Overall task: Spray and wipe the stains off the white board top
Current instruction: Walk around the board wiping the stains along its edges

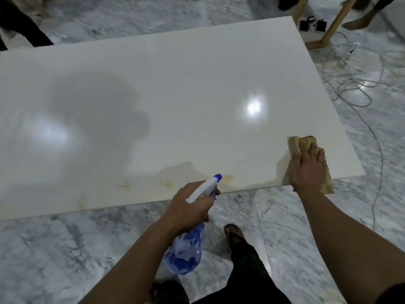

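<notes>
The white board top [175,95] fills the middle of the view, glossy, with a light glare. Yellowish stains [168,184] lie along its near edge, one more near the left [81,202]. My left hand [192,207] grips a clear blue spray bottle [186,253] by its neck. The bottle's white trigger head and blue nozzle [217,177] point at the near edge of the board. My right hand [306,170] presses a tan cloth [370,143] flat on the board's near right corner; part of the cloth hangs over the edge.
Grey marbled floor [65,249] surrounds the board. Loose cables [350,88] trail on the floor to the right. Wooden furniture legs [333,25] and a black device [313,24] stand at the back right. Other people's feet show at the far edge. My sandalled foot [234,233] is below the board.
</notes>
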